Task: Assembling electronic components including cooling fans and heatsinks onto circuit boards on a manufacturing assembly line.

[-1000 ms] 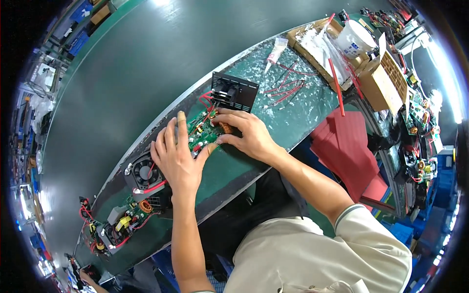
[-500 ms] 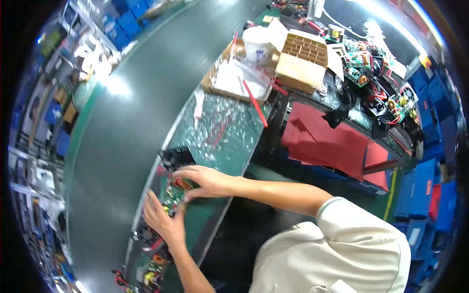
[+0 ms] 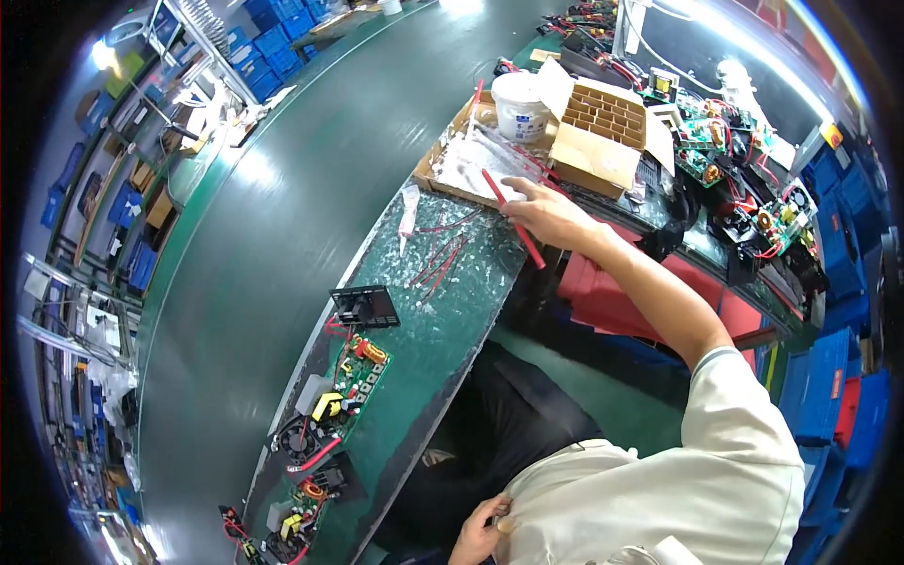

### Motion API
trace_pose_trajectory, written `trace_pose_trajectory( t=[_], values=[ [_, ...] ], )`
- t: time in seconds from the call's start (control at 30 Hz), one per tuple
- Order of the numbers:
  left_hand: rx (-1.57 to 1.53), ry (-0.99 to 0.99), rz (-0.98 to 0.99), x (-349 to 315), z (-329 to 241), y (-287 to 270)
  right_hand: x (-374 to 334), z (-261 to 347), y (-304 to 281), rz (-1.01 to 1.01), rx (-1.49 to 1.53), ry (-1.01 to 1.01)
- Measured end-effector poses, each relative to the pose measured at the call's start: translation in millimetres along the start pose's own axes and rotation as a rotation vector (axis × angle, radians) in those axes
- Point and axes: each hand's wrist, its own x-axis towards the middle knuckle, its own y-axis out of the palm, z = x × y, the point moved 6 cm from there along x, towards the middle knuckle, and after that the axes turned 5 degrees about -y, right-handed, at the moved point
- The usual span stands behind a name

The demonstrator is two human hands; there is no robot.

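My right hand (image 3: 546, 215) reaches across to a slim red rod (image 3: 532, 250), with thumb and fingers closed around its middle. The rod lies aslant over the near rim of a cardboard tray (image 3: 435, 175), its lower end past the bench edge. At my shirt front is my left hand (image 3: 480, 533), fingers curled with the thumb near them; what they hold, if anything, is hidden. A green circuit board (image 3: 377, 363) with copper coils, yellow parts and a small fan (image 3: 299, 438) lies on the bench. A black plate (image 3: 365, 306) stands at its far end.
A white tube (image 3: 409, 218) and thin red wires (image 3: 441, 259) lie on the bench. A white bucket (image 3: 520, 105) and a divided cardboard box (image 3: 593, 155) stand behind. Another board (image 3: 301, 513) sits nearer. Boards crowd the right-hand shelf (image 3: 697, 226); red sheets (image 3: 603, 282) lie below.
Both hands have left the circuit board. My right hand has gone up and right onto the red rod, and my left has drawn back to my shirt. The whole view has shifted slightly.
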Motion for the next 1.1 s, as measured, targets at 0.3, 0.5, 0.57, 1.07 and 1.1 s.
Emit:
trace_pose_trajectory(
  t=[0.3, 0.5, 0.57, 1.07, 1.1],
  values=[
    [-0.765, -0.238, -0.355, 2, -28, 18, 0, -22, 7, 0.132, -0.005, 0.002],
    [-1.298, -0.098, -0.22, 27, -3, 26, 13, -12, 32, 0.251, -0.047, -0.193],
    [-1.711, 0.029, 0.066, 35, -20, 23, 6, -7, 31, 0.315, 0.47, 0.667],
    [-1.258, -0.054, 0.258, 36, -40, 71, 23, -6, -25, -0.506, -0.002, -0.281],
    [-1.236, -0.067, 0.297, 41, -49, 75, 23, -13, -34, -0.557, 0.108, -0.058]
  ],
)
